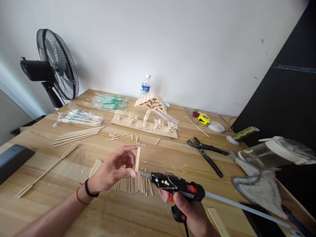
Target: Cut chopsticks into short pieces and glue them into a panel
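My left hand [113,171] pinches a short upright wooden stick piece [137,159] between thumb and fingers, above a row of cut sticks [130,184] lying on the wooden table [74,210]. My right hand [190,210] grips a black and orange hot glue gun [177,187]. Its metal nozzle points left and nearly touches the lower end of the held stick piece. A clear glue stick [247,207] juts out of the gun's back to the right.
A stick-built model [148,115] stands at the back with a water bottle [145,86] behind it. Wrapped chopstick packs [79,117], loose sticks [79,134], black pliers [207,153], a thread spool [243,133], a cloth [256,187] and a fan [56,69] surround the work area.
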The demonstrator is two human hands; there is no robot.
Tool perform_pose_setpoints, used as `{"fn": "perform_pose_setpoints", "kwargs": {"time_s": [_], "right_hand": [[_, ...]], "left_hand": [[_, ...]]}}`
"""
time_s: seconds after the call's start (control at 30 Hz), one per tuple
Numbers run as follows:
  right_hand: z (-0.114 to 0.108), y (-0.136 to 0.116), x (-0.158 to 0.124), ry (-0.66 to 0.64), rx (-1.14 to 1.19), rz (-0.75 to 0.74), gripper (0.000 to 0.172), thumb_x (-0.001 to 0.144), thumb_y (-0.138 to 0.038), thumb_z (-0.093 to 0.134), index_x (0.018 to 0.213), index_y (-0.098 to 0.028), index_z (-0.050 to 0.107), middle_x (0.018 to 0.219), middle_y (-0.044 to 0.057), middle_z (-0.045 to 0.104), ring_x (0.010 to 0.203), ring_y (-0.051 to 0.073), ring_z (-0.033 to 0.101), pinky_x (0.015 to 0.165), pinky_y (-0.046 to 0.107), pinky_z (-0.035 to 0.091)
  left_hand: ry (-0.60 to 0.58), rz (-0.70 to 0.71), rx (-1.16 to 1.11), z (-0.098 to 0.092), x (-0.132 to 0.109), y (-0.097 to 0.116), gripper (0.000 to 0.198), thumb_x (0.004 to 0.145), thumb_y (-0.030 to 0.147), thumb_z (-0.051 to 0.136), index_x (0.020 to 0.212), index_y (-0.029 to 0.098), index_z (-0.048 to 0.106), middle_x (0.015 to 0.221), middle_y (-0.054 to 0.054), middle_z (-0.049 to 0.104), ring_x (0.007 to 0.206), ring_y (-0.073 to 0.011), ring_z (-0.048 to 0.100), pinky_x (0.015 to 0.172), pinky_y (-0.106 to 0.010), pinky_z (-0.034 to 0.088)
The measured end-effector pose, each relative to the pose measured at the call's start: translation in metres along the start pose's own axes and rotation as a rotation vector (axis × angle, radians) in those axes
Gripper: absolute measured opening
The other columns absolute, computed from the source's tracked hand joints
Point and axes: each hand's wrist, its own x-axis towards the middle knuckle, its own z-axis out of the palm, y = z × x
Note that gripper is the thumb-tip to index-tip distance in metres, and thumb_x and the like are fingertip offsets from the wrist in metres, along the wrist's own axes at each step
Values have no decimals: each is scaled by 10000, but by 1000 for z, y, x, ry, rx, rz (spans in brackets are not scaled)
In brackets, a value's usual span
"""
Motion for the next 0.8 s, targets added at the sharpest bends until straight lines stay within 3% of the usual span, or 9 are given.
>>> {"fn": "perform_pose_setpoints", "kwargs": {"time_s": [0.33, 0.8], "right_hand": [[-1, 1, 0, 10, -59, -35, 592, 906, -767, 643, 696, -213, 658, 693, 37, 548, 705, 234, 538, 698, 390, 445], [-3, 3, -3, 5, -23, 54, 584, 871, -781, 669, 717, -219, 632, 714, 26, 526, 704, 217, 487, 674, 357, 368]], "left_hand": [[-31, 16, -27, 0, 0, 1, 607, 886, 279, 891, 1436, 350, 643, 978, 5, 615, 796, -117, 621, 729, -244, 518], [-45, 27, -21, 0, 0, 2, 615, 887, 249, 892, 1440, 357, 645, 964, 13, 624, 831, -107, 602, 765, -224, 506]]}}
